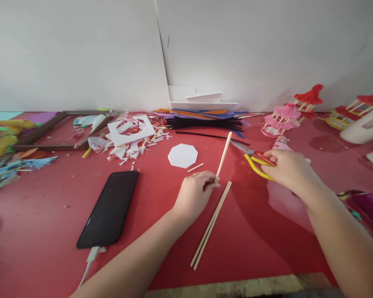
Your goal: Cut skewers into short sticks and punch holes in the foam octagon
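"So, what's the biggest thing, and is any of it cut off?"

"The pale wall [81, 54]. Its top is cut off. The red table [155, 223] goes past both sides, and the white thing [363, 124] at the right edge is cut off too."

"What's on the table?"

"A black phone [108, 209] on the left, fuzzy wires [205, 123] by the wall, and a pink tower [279, 120] on the right."

"And the hands?"

"The right hand [287, 167] grips the scissors [251, 153] by the red handle. Some of its fingers are hidden, and I can't tell if the blade tip touches the stick [224, 155]. The left hand [195, 192] pinches that stick near its low end, and it leans up off the table."

"Anything smaller?"

"Two thin sticks [210, 225] lie below, a flat white shape [182, 155] sits behind the left hand, and a tiny stick bit [195, 167] lies just beside it."
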`<state>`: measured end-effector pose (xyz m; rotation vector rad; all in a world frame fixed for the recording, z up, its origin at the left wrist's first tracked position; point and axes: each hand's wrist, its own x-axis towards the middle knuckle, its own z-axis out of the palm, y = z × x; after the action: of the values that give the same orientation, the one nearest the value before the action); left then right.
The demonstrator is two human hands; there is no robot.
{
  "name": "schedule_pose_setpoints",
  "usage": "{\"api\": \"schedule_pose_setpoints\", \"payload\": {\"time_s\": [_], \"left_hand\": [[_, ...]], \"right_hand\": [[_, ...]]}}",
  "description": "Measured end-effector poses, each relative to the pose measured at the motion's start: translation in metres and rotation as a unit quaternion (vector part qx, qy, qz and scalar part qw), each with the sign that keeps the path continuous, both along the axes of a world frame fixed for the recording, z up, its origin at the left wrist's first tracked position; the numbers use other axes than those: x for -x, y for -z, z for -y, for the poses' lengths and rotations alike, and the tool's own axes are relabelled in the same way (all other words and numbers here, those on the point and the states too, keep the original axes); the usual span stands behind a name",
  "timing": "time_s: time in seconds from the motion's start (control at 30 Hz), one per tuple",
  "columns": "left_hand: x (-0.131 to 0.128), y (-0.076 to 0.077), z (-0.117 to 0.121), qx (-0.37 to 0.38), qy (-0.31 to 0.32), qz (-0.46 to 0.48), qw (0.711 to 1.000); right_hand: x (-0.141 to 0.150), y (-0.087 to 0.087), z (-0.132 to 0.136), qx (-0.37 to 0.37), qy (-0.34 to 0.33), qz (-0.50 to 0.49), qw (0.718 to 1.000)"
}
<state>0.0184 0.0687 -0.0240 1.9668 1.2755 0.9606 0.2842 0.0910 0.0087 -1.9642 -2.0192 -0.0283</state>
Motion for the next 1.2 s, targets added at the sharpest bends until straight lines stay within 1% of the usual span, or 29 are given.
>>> {"api": "schedule_pose_setpoints", "payload": {"time_s": [0.07,0.13,0.17,0.23,0.37,0.47,0.53,0.63,0.8,0.93,1.2], "left_hand": [[0.000,0.000,0.000,0.007,0.002,0.012,1.000],[0.000,-0.001,0.000,0.020,-0.003,0.019,1.000],[0.000,-0.001,0.000,0.026,-0.006,0.021,0.999],[0.000,-0.002,0.000,0.034,-0.011,0.021,0.999],[0.000,-0.002,-0.001,0.034,-0.013,0.008,0.999],[0.000,-0.002,-0.002,0.041,-0.012,0.014,0.999],[0.001,-0.001,-0.002,0.054,-0.016,0.021,0.998],[0.001,0.000,-0.002,0.080,-0.021,0.046,0.996],[0.002,0.001,-0.001,0.112,-0.015,0.063,0.992],[0.002,0.000,-0.001,0.116,-0.001,0.069,0.991],[0.003,0.002,0.000,0.115,0.000,0.081,0.990]], "right_hand": [[-0.008,-0.002,-0.004,-0.010,0.040,0.010,0.999],[-0.015,-0.006,-0.006,-0.011,0.054,-0.004,0.998],[-0.018,-0.009,-0.005,-0.008,0.049,-0.016,0.999],[-0.022,-0.014,-0.002,0.006,0.014,-0.041,0.999],[-0.021,-0.023,0.006,0.049,-0.093,-0.068,0.992],[-0.016,-0.023,0.010,0.051,-0.146,-0.028,0.988],[-0.013,-0.020,0.010,0.055,-0.164,0.010,0.985],[-0.008,-0.016,0.010,0.047,-0.169,0.044,0.983],[0.001,-0.014,0.012,0.044,-0.191,0.044,0.980],[0.008,-0.016,0.014,0.041,-0.198,0.047,0.978],[0.012,-0.016,0.015,0.029,-0.195,0.057,0.979]]}}
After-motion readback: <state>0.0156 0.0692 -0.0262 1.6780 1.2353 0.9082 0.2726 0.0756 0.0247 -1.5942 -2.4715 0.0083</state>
